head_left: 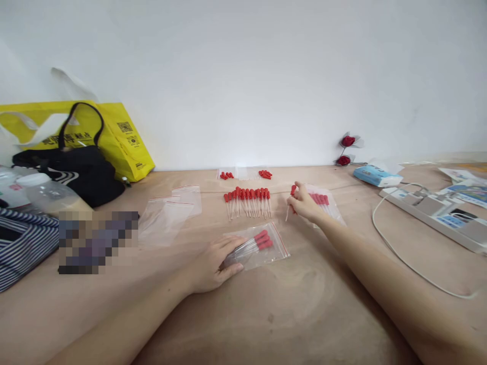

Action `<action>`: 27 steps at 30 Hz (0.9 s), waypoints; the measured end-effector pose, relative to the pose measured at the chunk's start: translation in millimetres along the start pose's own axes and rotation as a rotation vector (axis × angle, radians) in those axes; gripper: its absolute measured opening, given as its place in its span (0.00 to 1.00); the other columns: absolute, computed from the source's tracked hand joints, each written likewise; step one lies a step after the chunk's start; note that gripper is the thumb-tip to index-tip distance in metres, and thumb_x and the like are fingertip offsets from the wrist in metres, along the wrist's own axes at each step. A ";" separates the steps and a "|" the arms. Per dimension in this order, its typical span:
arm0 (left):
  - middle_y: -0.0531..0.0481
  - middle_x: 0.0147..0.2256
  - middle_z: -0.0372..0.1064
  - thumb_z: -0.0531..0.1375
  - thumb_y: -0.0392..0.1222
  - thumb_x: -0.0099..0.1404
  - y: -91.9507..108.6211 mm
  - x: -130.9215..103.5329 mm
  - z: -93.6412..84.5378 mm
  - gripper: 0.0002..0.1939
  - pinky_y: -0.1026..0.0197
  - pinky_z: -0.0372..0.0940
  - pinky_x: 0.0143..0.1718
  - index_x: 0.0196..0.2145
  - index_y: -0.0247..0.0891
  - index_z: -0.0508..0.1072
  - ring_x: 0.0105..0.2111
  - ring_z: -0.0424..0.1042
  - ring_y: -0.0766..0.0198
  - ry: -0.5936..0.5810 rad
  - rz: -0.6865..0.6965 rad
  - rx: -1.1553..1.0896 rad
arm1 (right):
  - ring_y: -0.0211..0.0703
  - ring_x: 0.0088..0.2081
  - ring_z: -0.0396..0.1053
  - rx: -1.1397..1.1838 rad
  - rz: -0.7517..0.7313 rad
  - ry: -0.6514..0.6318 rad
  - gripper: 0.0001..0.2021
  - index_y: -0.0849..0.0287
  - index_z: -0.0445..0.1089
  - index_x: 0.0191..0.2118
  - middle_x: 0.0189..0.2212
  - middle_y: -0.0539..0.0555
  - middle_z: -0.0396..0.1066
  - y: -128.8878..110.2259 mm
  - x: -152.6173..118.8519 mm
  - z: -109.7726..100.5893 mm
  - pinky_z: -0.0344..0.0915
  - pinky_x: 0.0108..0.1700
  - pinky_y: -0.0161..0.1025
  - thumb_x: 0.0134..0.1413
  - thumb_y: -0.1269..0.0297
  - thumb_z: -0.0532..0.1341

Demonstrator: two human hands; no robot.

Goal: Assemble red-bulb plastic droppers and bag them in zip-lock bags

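Observation:
My left hand (216,261) grips the closed end of a clear zip bag (279,243) lying on the table. Several droppers (263,239) with red rubber bulbs are inside it, their tubes running under my fingers. Farther right, my right hand (302,203) pinches a single dropper (293,189), bulb up and thin tube pointing down. Between the hands and the wall lies a row of red-bulbed droppers (247,197), bulbs away from me. Partly behind my right wrist lies another zip bag (335,208) with several droppers in it.
Flat zip bags (163,218) lie to the left. More bagged droppers (243,173) lie by the wall. A yellow bag (129,147), a black bag (87,172) and a bottle (53,195) stand left. Right are a tissue pack (376,176) and a power strip (429,213) with a cable.

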State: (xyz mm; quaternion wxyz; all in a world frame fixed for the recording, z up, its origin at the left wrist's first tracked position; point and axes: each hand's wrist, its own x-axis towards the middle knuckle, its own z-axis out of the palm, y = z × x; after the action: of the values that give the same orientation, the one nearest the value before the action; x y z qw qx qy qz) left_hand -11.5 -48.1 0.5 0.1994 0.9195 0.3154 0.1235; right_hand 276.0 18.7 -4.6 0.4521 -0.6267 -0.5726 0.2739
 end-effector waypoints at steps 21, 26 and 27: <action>0.47 0.53 0.58 0.51 0.46 0.62 1.8 1.5 0.0 0.24 0.51 0.55 0.51 0.55 0.43 0.54 0.52 0.58 0.56 0.013 -0.021 -0.028 | 0.34 0.24 0.67 0.622 0.047 -0.223 0.19 0.56 0.55 0.33 0.22 0.45 0.65 2.8 -98.2 14.1 0.65 0.29 0.35 0.41 0.52 0.63; 0.47 0.53 0.57 0.51 0.46 0.62 0.7 1.1 -0.2 0.24 0.52 0.55 0.52 0.55 0.43 0.52 0.52 0.58 0.57 0.000 -0.011 -0.025 | 0.30 0.19 0.60 0.429 -0.002 -0.410 0.16 0.59 0.61 0.29 0.19 0.46 0.65 1.4 -96.2 8.3 0.56 0.20 0.29 0.39 0.56 0.65; 0.47 0.54 0.57 0.51 0.46 0.62 0.3 0.8 0.1 0.24 0.52 0.55 0.52 0.56 0.43 0.52 0.52 0.57 0.58 -0.002 -0.012 -0.026 | 0.29 0.19 0.60 0.409 -0.004 -0.435 0.16 0.60 0.61 0.29 0.20 0.46 0.66 0.6 -95.2 7.6 0.55 0.20 0.28 0.38 0.56 0.65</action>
State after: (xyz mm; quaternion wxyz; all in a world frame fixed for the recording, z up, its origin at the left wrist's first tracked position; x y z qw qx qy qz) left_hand -10.7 -47.9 0.7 0.2127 0.9149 0.3193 0.1255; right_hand 251.3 -71.3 -25.1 0.4363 -0.4479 -0.5902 0.5106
